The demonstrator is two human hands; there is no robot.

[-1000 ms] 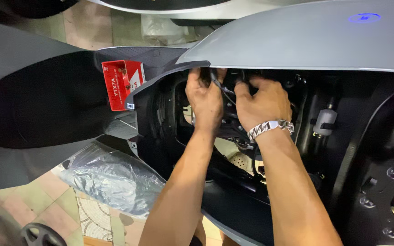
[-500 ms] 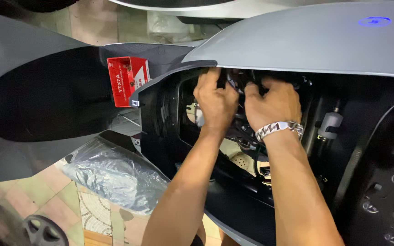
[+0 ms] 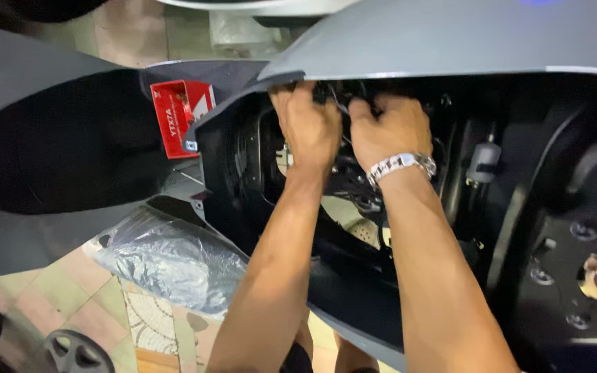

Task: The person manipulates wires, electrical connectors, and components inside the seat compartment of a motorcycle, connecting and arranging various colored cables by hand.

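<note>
Head view: both hands reach up into the dark cavity under a grey scooter body panel (image 3: pixel 450 41). The left hand (image 3: pixel 310 128) and the right hand (image 3: pixel 390 128), a metal watch (image 3: pixel 402 166) on its wrist, work side by side at black wires (image 3: pixel 336 97) just under the panel's edge. Fingertips are hidden, so either grip cannot be told. A red box (image 3: pixel 177 114) sits left.

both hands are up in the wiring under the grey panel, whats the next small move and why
Probably ease the black wire down into the open with the right hand while the left hand steadies the bundle. Both sets of fingertips are tucked beneath the grey panel edge, so the spot being worked on is hidden from view.
</note>
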